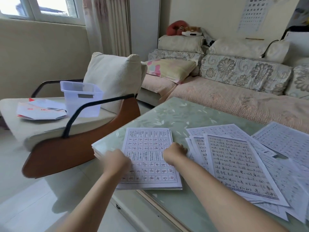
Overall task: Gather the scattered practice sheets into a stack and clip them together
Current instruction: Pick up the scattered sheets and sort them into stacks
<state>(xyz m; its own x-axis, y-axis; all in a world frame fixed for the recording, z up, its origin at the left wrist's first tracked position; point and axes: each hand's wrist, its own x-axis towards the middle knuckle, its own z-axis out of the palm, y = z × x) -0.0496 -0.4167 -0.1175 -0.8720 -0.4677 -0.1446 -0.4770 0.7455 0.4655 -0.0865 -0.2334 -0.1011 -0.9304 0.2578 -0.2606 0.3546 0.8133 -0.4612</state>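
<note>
1. My L hand [117,160], lower centre of frame: bare, outline blurred.
2. My R hand [175,153], just right of it: bare too, edges sharper.
3. L forearm [90,198], lower left-centre: bare skin to bottom edge.
4. R forearm [217,195], lower right-centre: same, bare all the way, slim and smooth.

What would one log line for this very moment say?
step: gathering | left hand: at stack left edge | right hand: at right edge | grip: unclear | loose sheets: spread rightward on table
</note>
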